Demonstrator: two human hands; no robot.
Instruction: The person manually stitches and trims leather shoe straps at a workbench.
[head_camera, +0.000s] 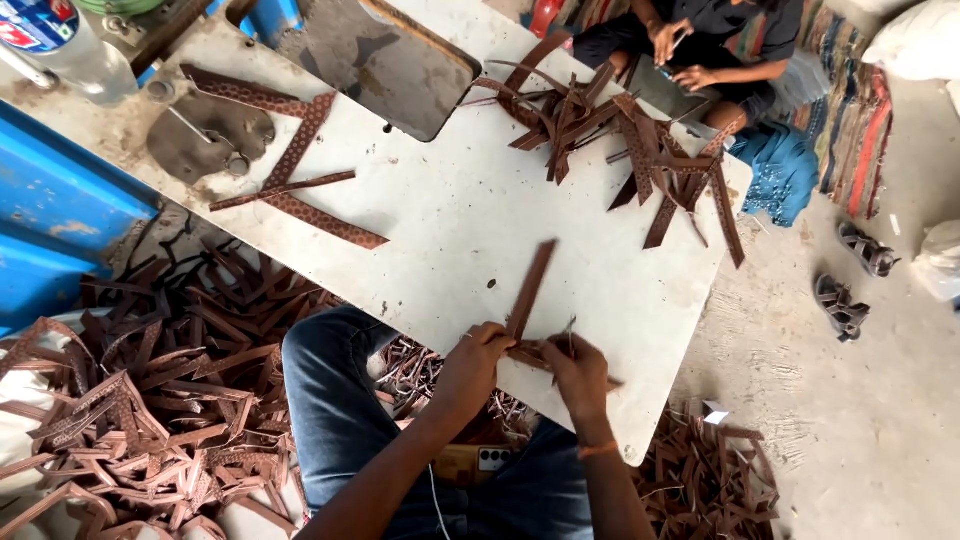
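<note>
My left hand (470, 368) grips the lower end of a brown leather strap (531, 288) that stands up across the near edge of the white table (450, 215). My right hand (578, 372) pinches a second brown strap piece (535, 353) that crosses the first at its base; a thin metal tool seems to stick up from its fingers, though it is too small to be sure. Both hands work close together at the table's front edge, above my blue-jeaned knee.
A heap of brown straps (620, 140) lies at the table's far right, in front of a seated person (690, 50). Patterned straps (300, 165) lie at the left. Piles of strap pieces (150, 400) cover the floor. Sandals (850, 280) sit at right. A plastic bottle (60, 45) stands top left.
</note>
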